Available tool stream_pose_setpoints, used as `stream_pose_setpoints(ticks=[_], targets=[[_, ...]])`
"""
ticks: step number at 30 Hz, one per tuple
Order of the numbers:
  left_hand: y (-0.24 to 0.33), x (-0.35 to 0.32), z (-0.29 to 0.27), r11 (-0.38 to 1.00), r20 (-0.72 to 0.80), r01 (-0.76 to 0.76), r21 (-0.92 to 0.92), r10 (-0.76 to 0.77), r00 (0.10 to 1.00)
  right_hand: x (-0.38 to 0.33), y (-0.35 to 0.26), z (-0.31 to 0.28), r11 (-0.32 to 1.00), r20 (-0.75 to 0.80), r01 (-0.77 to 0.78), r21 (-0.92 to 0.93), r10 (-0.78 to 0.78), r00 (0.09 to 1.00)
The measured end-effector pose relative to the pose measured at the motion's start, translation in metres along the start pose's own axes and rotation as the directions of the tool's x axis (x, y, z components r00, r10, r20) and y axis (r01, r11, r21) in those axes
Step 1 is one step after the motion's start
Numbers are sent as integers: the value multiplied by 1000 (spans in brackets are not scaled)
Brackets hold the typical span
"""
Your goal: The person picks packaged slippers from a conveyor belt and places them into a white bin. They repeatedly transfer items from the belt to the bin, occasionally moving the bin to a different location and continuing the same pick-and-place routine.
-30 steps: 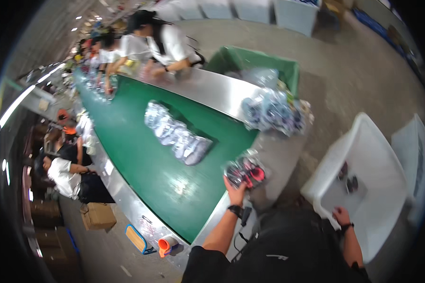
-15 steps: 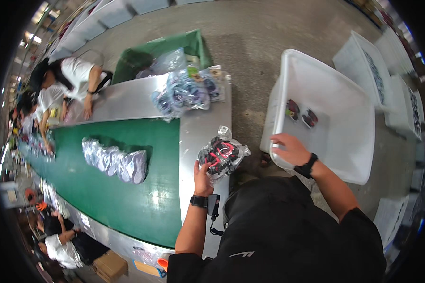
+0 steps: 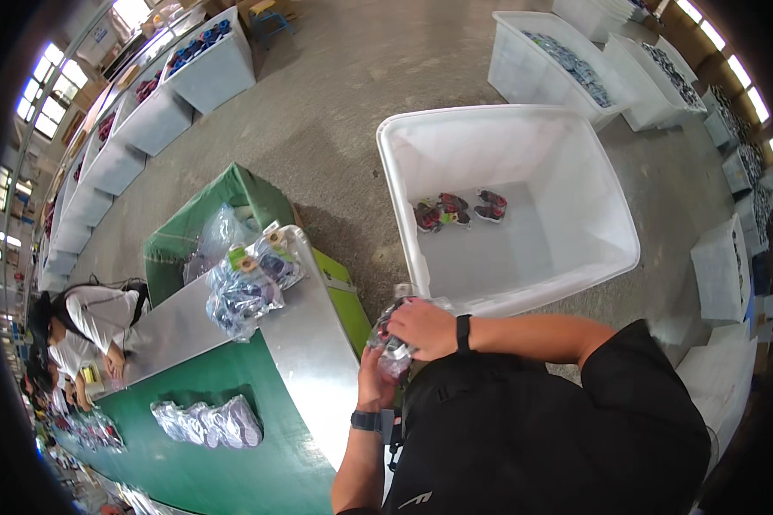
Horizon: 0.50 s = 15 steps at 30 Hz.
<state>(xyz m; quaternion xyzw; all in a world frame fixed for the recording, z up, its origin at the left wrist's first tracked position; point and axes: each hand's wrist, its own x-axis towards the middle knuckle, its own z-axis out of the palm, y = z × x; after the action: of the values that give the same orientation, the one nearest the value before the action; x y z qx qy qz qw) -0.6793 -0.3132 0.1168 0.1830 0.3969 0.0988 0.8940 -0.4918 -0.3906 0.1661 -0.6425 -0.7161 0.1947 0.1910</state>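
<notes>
A clear plastic bag of black and red shoes (image 3: 384,336) is between my hands, in front of my body beside the table corner. My left hand (image 3: 376,379) grips its near end from below. My right hand (image 3: 425,329) lies over its top and side, fingers curled onto the plastic and covering much of the bag. Just beyond my hands stands a large white bin (image 3: 524,283), with a few dark red shoes (image 3: 490,206) on its bottom. On the green belt (image 3: 180,468) to the left lies a row of bagged pale lilac shoes (image 3: 208,423).
Bagged bluish shoes (image 3: 245,287) are piled on the metal table edge (image 3: 305,330). Behind it stands a green-lined container (image 3: 180,249) with plastic bags inside. Co-workers (image 3: 99,318) lean over the belt at far left. White bins of shoes (image 3: 150,120) line the floor behind.
My view has turned right toward the white bin. My right hand has left the bin's rim and come onto the bag of shoes, which my left hand still holds.
</notes>
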Motion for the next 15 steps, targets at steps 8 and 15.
stream_pose_setpoints(ticks=[8,15], targets=[[-5,-5,-4,945,-238,-130,299,206,949,-108,99,-25,899,-98,-434,66,438,893],[-24,-41,-42,949,-497,-33,314,194,846,-138,190,-27,730,53,-684,17,682,729]])
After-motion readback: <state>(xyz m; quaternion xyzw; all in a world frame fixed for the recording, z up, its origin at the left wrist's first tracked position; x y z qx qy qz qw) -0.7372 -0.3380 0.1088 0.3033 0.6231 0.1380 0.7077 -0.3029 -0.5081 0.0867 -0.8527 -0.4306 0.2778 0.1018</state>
